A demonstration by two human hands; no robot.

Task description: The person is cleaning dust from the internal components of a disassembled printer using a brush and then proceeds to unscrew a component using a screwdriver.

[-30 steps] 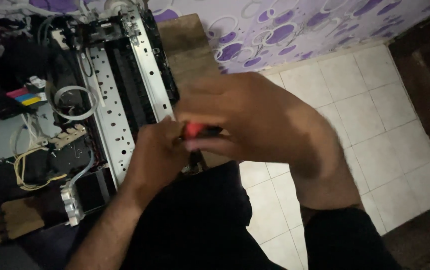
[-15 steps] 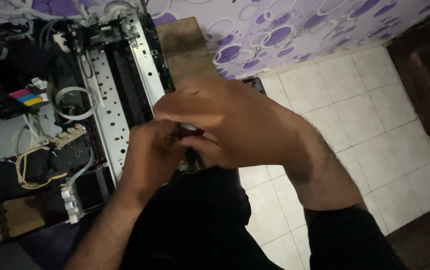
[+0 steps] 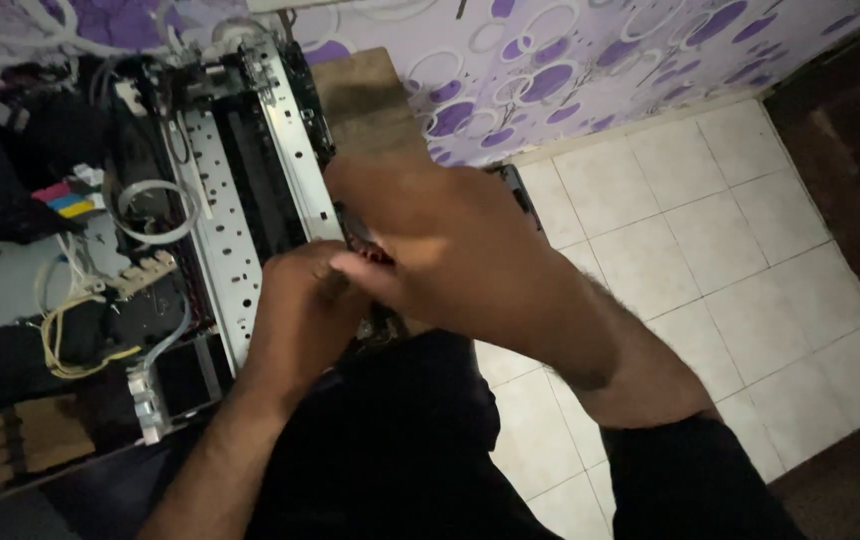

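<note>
Nearest the camera, dark clothing fills the lower middle of the view, and both forearms rise out of it. The left hand [image 3: 300, 305] is curled shut just below the right hand [image 3: 440, 245], the two touching at the fingers; between them a small tool with a red and black handle [image 3: 375, 255] is gripped, only a sliver of red and a dark band being seen, the rest covered by the fingers. Which hand bears most of the grip cannot be told. The hands are held at the near right edge of an opened printer chassis [image 3: 240, 200], whose long perforated metal rails of pale grey run away from the viewer, with a black channel between them. To the left of the rails, looped white and yellow wires [image 3: 70, 330] and a small block of coloured ink labels [image 3: 65, 195] are seen. The chassis lies on a wooden counter [image 3: 360, 95]. Beyond, purple-circled wallpaper [image 3: 590, 50] meets a pale tiled floor [image 3: 710, 230].
</note>
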